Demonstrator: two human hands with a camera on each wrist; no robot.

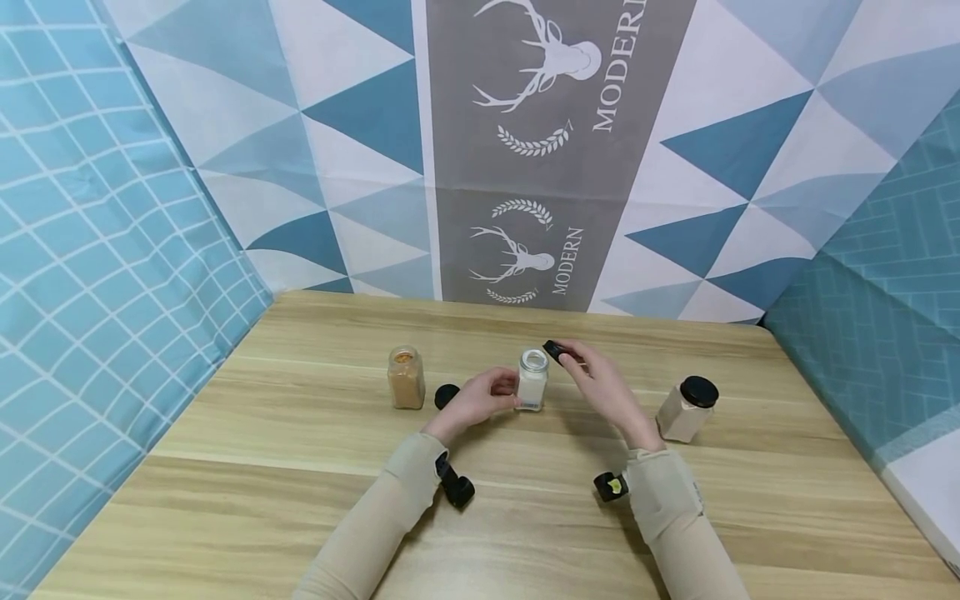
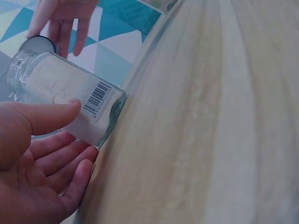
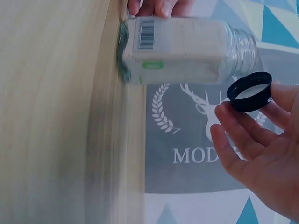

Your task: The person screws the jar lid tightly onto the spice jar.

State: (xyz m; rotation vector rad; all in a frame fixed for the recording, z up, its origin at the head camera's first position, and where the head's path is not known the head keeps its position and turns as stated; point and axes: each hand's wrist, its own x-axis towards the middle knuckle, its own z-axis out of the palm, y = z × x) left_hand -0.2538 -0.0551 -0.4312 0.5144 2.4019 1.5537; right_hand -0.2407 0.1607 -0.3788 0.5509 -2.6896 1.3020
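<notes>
A square glass jar (image 1: 532,382) of white powder stands uncapped near the table's middle, its barcode showing in the left wrist view. My left hand (image 1: 483,395) holds it low from the left, thumb on one side and fingers on the other. Just right of the jar's mouth, my right hand (image 1: 597,385) pinches a black screw lid (image 3: 250,92) between thumb and fingers. The lid is tilted and its pale inside shows in the right wrist view. Left of my left hand, another black lid (image 1: 446,396) lies on the table.
An uncapped jar of orange-brown powder (image 1: 407,379) stands on the left. On the right is a capped jar of pale powder (image 1: 686,410). The wooden table (image 1: 300,400) meets patterned cloth (image 1: 360,167) at the back.
</notes>
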